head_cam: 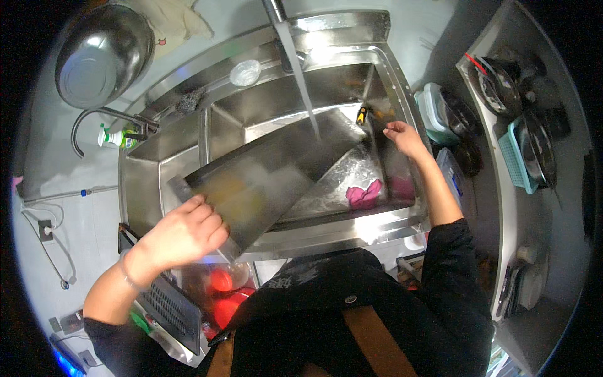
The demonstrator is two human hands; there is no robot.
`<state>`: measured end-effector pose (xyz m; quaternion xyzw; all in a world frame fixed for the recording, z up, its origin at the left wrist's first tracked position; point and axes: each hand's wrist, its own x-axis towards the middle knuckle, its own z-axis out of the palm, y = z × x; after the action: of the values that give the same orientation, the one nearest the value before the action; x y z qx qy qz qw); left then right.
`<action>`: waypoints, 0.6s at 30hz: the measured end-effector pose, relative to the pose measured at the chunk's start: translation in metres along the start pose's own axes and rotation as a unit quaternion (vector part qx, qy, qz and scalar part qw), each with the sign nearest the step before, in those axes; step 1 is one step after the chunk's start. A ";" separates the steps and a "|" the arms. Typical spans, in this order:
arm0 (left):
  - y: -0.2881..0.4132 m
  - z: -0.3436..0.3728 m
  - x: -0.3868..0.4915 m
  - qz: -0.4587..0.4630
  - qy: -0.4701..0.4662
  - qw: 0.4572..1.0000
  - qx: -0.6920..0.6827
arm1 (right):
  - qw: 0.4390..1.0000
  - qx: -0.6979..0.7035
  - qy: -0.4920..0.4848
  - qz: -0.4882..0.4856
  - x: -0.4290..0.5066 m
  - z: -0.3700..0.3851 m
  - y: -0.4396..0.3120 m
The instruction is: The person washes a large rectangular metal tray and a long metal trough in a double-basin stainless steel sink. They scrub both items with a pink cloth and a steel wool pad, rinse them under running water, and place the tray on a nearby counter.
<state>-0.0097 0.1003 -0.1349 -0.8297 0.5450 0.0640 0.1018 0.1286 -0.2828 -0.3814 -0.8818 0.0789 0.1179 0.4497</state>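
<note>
My left hand (191, 231) grips the near left end of a long dark metal sheet or shallow tray (268, 184), which slants across a stainless steel sink (282, 80). Water (299, 82) runs from the tap (274, 9) onto its surface. Above the sink's right side, my right hand (403, 136) is raised with bent fingers and holds nothing visible. Close to it, a tool with a black and yellow handle (362, 115) stands in the sink; its lower part is hard to make out. A pink cloth (364, 194) lies on the sink floor.
On the back ledge are a steel wool scourer (190, 101) and a small clear dish (245, 73). A second tap (92, 112), a spray bottle (115, 137) and a large metal bowl (104, 56) are at left. Plastic containers (434, 113) and a turquoise basket (516, 158) stand at right.
</note>
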 end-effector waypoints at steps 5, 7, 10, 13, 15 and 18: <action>-0.035 0.061 -0.021 0.052 0.011 0.996 0.065 | 0.998 0.070 -0.009 -0.001 -0.001 0.020 -0.011; -0.047 0.084 -0.034 0.050 0.024 0.995 0.088 | 0.993 0.106 -0.043 0.024 -0.003 0.031 -0.020; -0.055 0.117 -0.053 0.028 0.006 0.994 0.106 | 0.922 0.331 -0.154 0.129 0.000 0.055 -0.037; -0.062 0.146 -0.069 -0.012 -0.047 0.995 0.088 | 0.811 0.497 -0.228 0.209 0.018 0.091 -0.055; -0.065 0.162 -0.078 -0.039 -0.048 0.995 0.081 | 0.782 0.525 -0.245 0.232 0.032 0.118 -0.065; -0.072 0.180 -0.088 -0.075 -0.059 0.992 0.088 | 0.753 0.561 -0.210 0.272 0.047 0.146 -0.078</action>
<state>0.0220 0.2495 -0.2835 -0.8507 0.4779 0.0571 0.2113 0.1733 -0.1205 -0.4167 -0.3659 0.2711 0.3519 0.8178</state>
